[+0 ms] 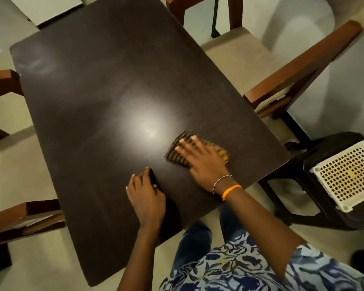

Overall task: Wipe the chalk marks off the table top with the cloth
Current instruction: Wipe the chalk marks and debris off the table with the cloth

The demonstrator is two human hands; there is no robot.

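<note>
My right hand (200, 159) presses flat on striped cloth (177, 151) w/ fingers spread, left hand (145, 194) open, bracing dark table (93, 80); I should keep even pressure over faint, maybe chalky, smears.

The right hand (200, 159) lies flat with its fingers straight and spread, arm reaching forward. The left hand (146, 197) rests lower, fingers bent a little, close together.

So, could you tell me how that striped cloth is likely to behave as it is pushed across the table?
The cloth probably is floppy: it lies flat under the right hand, whose straight fingers press it down. It looks thin, so likely light. On the glossy table top it should slide easily, though an edge might bunch.
</note>
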